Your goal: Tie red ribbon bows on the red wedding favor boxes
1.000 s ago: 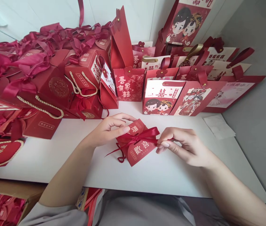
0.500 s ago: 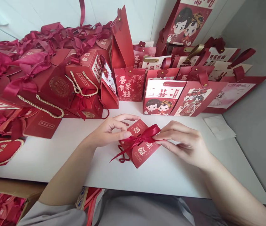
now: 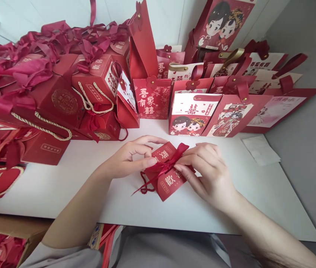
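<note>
A small red gift box (image 3: 165, 188) with gold Chinese characters lies on the white table in front of me, turned at an angle. Across its top runs a dark red satin ribbon (image 3: 165, 168) tied in a bow, one loose tail hanging toward the lower left. My left hand (image 3: 131, 155) pinches the ribbon left of the knot between thumb and index finger, while another finger reaches along the box's far edge. Thumb and fingers of my right hand (image 3: 208, 169) are closed on the ribbon close to the knot, covering the box's right side. A twisted red cord handle (image 3: 146, 184) sticks out at the left.
Stacked red gift boxes with bows (image 3: 63, 96) fill the left side. Several red and white paper gift bags (image 3: 195, 115) stand behind. A white folded paper (image 3: 261, 149) lies at right, near the grey wall (image 3: 308, 93). Below left sits a cardboard carton (image 3: 15, 225) of red boxes.
My right hand has moved left and closer to the knot, and the right loop now looks narrower and points up. My left hand has stayed nearly still. The view has shifted slightly.
</note>
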A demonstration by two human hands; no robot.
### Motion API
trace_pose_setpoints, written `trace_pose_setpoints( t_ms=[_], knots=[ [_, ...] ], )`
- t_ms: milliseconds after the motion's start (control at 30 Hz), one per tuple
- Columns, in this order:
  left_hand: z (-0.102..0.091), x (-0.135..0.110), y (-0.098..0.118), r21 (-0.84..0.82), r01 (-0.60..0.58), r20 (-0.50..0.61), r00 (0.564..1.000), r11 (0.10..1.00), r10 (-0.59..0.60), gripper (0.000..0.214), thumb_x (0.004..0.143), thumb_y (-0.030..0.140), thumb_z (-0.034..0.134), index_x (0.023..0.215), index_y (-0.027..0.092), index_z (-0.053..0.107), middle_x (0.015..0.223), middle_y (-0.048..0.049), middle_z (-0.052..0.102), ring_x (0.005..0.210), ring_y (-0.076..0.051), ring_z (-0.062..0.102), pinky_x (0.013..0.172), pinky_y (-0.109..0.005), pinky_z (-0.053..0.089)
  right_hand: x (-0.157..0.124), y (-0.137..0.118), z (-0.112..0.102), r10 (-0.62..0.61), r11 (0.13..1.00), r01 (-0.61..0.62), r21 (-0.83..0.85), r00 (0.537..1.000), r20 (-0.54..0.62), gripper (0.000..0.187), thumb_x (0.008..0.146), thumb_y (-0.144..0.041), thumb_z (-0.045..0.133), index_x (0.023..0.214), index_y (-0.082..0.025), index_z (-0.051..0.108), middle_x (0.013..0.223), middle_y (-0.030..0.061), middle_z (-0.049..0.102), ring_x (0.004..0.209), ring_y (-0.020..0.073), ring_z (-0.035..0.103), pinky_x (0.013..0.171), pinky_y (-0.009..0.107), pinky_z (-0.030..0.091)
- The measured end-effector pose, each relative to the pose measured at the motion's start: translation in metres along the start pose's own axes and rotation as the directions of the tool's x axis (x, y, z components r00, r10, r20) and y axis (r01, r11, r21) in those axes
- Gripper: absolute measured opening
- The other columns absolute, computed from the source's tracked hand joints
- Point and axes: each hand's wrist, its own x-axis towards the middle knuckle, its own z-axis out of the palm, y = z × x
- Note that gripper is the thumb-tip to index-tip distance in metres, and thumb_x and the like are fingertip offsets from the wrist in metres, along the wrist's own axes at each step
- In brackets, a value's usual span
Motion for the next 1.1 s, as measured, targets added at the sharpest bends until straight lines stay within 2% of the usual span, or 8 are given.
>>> trace_pose_setpoints(
  t_ms=[167,300,533,667,800,900,1000,1100],
  knots=[
    [0.002,0.001,0.001,0.041,-0.034,0.009,0.999,0.999,0.033,0.028,0.095,0.034,0.061,0.075,0.017,0.071,0.137,-0.0103,0.061,0.128,-0.025,0.057,0.111,-0.035,0.043,0.007,-0.005,-0.004,0.194,0.962,-0.216,0.168,0.971,0.136,0.017,0.102,-0.021,0.052,0.085,-0.022,0.051,0.079,0.0007,0.058,0.073,0.0170,0.054,0.074,0.035,0.040],
    [0.004,0.002,0.002,0.056,-0.085,0.002,0.996,0.995,0.085,0.025,0.095,0.030,0.062,0.076,0.017,0.071,0.134,-0.0101,0.063,0.126,-0.024,0.059,0.109,-0.032,0.044,0.008,-0.004,-0.007,0.284,0.909,-0.333,0.251,0.935,0.212,0.022,0.103,-0.022,0.049,0.080,-0.022,0.048,0.073,-0.0017,0.055,0.066,0.0145,0.050,0.068,0.031,0.039],
    [0.008,0.004,0.003,0.042,-0.060,-0.015,0.998,0.997,0.061,0.028,0.096,0.030,0.061,0.073,0.017,0.068,0.139,-0.0088,0.064,0.125,-0.023,0.062,0.106,-0.030,0.046,0.007,-0.002,-0.013,0.433,0.823,-0.505,0.258,0.854,0.290,0.028,0.103,-0.035,0.049,0.077,-0.023,0.049,0.065,-0.0024,0.053,0.058,0.0143,0.044,0.059,0.029,0.036],
    [0.011,0.005,0.003,0.018,-0.013,-0.069,0.998,1.000,0.014,0.031,0.097,0.033,0.060,0.073,0.016,0.070,0.133,-0.0108,0.067,0.120,-0.023,0.065,0.103,-0.031,0.049,0.006,-0.001,-0.015,0.398,0.854,-0.461,0.242,0.878,0.267,0.023,0.103,-0.033,0.050,0.083,-0.023,0.054,0.069,-0.0018,0.059,0.062,0.0149,0.050,0.061,0.029,0.039],
    [0.012,0.006,0.003,-0.013,0.021,-0.087,0.996,1.000,-0.022,0.031,0.097,0.035,0.059,0.075,0.016,0.069,0.129,-0.0103,0.067,0.114,-0.023,0.067,0.100,-0.031,0.051,0.005,0.000,-0.015,0.274,0.931,-0.311,0.193,0.942,0.194,0.013,0.096,-0.033,0.066,0.089,-0.023,0.062,0.079,0.0001,0.066,0.067,0.0156,0.054,0.068,0.032,0.043],
    [0.013,0.006,0.005,-0.008,0.025,-0.098,0.995,1.000,-0.026,0.033,0.097,0.034,0.058,0.070,0.015,0.065,0.128,-0.0100,0.067,0.114,-0.023,0.067,0.099,-0.032,0.052,0.004,-0.002,-0.011,0.202,0.969,-0.214,0.124,0.974,0.102,0.006,0.093,-0.023,0.071,0.091,-0.022,0.065,0.083,0.0011,0.067,0.072,0.0161,0.058,0.072,0.033,0.044],
    [0.017,0.007,0.006,0.047,-0.007,-0.133,0.991,0.999,0.013,0.033,0.096,0.031,0.058,0.067,0.015,0.062,0.125,-0.0097,0.068,0.111,-0.021,0.068,0.096,-0.030,0.053,0.003,-0.007,-0.008,0.151,0.984,-0.152,0.094,0.988,0.022,0.006,0.094,-0.015,0.067,0.092,-0.021,0.067,0.082,0.0017,0.067,0.076,0.0168,0.059,0.073,0.034,0.044],
    [0.024,0.006,0.005,0.173,-0.061,-0.222,0.970,0.983,0.100,0.031,0.095,0.023,0.058,0.065,0.016,0.059,0.120,-0.0088,0.071,0.105,-0.019,0.069,0.092,-0.029,0.053,0.003,-0.010,-0.006,0.117,0.990,-0.116,0.084,0.993,-0.004,0.007,0.093,-0.013,0.068,0.093,-0.019,0.067,0.082,0.0023,0.068,0.076,0.0168,0.059,0.073,0.035,0.044]
  ],
)
